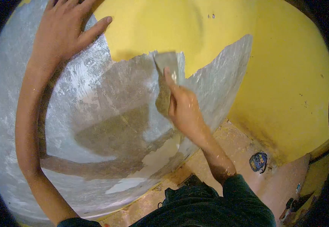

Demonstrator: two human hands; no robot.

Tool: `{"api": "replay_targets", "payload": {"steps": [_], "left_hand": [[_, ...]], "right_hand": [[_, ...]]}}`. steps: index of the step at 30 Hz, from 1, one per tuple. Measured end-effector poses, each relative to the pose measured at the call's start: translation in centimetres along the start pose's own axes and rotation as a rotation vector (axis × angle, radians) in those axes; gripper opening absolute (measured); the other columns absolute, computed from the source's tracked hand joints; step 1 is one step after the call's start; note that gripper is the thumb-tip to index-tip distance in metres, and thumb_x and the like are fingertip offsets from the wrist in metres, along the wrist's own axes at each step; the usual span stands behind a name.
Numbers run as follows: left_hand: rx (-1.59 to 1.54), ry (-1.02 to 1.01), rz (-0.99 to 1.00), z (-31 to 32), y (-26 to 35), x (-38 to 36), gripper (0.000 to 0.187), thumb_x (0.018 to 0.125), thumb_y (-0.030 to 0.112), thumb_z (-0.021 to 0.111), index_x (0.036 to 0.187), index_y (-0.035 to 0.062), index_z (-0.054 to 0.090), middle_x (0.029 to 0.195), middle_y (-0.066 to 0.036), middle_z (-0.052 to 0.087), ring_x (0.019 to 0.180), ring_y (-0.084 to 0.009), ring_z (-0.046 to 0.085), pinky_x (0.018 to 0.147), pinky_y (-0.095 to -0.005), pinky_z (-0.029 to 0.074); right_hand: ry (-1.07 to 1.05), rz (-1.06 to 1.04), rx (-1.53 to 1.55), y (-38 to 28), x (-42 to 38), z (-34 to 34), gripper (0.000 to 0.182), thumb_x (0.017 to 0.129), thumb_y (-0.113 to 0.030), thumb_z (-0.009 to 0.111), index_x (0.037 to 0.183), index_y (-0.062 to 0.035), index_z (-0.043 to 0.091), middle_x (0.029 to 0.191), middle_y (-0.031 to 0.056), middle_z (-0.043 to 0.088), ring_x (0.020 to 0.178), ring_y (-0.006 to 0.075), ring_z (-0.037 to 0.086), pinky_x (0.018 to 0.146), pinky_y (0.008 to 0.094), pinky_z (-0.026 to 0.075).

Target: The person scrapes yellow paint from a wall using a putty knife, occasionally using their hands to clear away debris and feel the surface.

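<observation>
My right hand is closed round a scraper, its index finger stretched along the blade. The blade's far edge lies at the ragged border where yellow paint meets the bare grey wall. The scraper's handle is hidden inside my fist. Spread against the wall at the upper left is my left hand, fingers apart and holding nothing, with its thumb reaching onto the yellow. The tips of its other fingers are cut off by the top of the view.
A second yellow wall meets this one at a corner on the right. On the dusty floor lies a dark blue bag-like item. Some dark objects sit at the lower right edge. A pale peeled strip shows low on the wall.
</observation>
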State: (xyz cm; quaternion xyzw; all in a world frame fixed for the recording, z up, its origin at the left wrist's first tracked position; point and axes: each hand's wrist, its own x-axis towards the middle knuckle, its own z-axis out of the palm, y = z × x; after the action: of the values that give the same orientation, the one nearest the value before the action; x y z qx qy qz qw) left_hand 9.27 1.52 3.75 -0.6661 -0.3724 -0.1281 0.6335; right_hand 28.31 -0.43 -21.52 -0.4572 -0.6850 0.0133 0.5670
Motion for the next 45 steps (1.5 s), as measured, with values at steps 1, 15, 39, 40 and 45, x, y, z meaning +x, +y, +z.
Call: {"api": "replay_targets", "payload": {"steps": [1,15,39,40,45], "left_hand": [[-0.002,0.006,-0.010,0.2,-0.3,0.0,0.076,0.101,0.061,0.045,0.160,0.0135,0.045,0.169,-0.021,0.033,0.159,-0.0379,0.025,0.131,-0.0581,0.014],[0.136,0.088,0.098,1.9,-1.2,-0.6,0.074,0.101,0.057,0.045,0.158,0.0100,0.046,0.168,-0.022,0.034,0.159,-0.0380,0.026,0.131,-0.0585,0.016],[-0.004,0.058,0.043,0.7,-0.1,-1.1,0.073,0.100,0.055,0.051,0.156,0.0091,0.048,0.167,-0.022,0.036,0.159,-0.0368,0.026,0.131,-0.0576,0.018],[-0.002,0.062,0.033,0.6,0.0,-1.1,0.073,0.100,0.055,0.051,0.156,0.0091,0.048,0.167,-0.022,0.036,0.159,-0.0368,0.026,0.131,-0.0576,0.018],[0.141,0.078,0.102,1.6,-1.0,-1.0,0.073,0.100,0.054,0.051,0.157,0.0090,0.047,0.168,-0.022,0.035,0.159,-0.0375,0.026,0.131,-0.0579,0.017]], "right_hand": [[-0.052,0.033,-0.012,0.0,-0.6,0.1,0.078,0.089,0.014,0.052,0.162,-0.0106,0.041,0.076,0.0286,0.057,0.067,0.0417,0.059,0.068,0.0461,0.049],[0.027,-0.005,0.068,-0.7,0.5,0.8,0.077,0.090,0.013,0.049,0.162,-0.0117,0.041,0.076,0.0328,0.052,0.065,0.0453,0.058,0.065,0.0434,0.049],[-0.006,-0.011,-0.007,-1.8,0.1,0.5,0.076,0.090,0.011,0.052,0.163,-0.0081,0.038,0.080,0.0314,0.061,0.071,0.0482,0.062,0.068,0.0499,0.049],[-0.042,0.019,0.030,-1.9,-0.4,0.6,0.076,0.091,0.011,0.052,0.163,-0.0079,0.038,0.079,0.0314,0.060,0.071,0.0481,0.062,0.068,0.0503,0.049],[-0.043,0.028,0.040,-1.6,0.1,0.4,0.073,0.093,0.009,0.052,0.163,-0.0072,0.038,0.076,0.0319,0.058,0.069,0.0470,0.062,0.066,0.0495,0.049]]}}
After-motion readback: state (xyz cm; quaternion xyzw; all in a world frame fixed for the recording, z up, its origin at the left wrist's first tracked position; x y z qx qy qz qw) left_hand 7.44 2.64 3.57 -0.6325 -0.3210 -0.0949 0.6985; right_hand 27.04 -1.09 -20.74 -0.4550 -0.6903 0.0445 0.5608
